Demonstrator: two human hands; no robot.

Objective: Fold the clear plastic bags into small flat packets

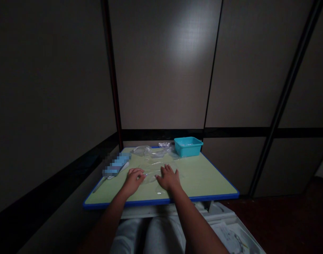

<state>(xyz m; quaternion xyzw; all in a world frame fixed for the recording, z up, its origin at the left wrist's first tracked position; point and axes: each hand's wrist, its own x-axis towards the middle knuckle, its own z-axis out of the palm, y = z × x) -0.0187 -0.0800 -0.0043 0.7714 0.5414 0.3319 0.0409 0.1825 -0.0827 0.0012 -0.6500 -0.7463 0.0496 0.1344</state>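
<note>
A clear plastic sheet or bag (150, 177) lies on the pale green table (203, 180), between and under my hands. My left hand (135, 180) is at its left side, thumb and fingertips pinched together on its edge. Spread fingers of my right hand (168, 177) rest flat on the plastic, with nothing gripped. More crumpled clear plastic (161, 152) is heaped along the back of the table.
A turquoise basket (189, 147) stands at the back right of the table. On the left edge is a blurred blue item (117, 165) on something white. Below the table at the right, an open drawer (230, 233) holds papers. Walls rise behind and left.
</note>
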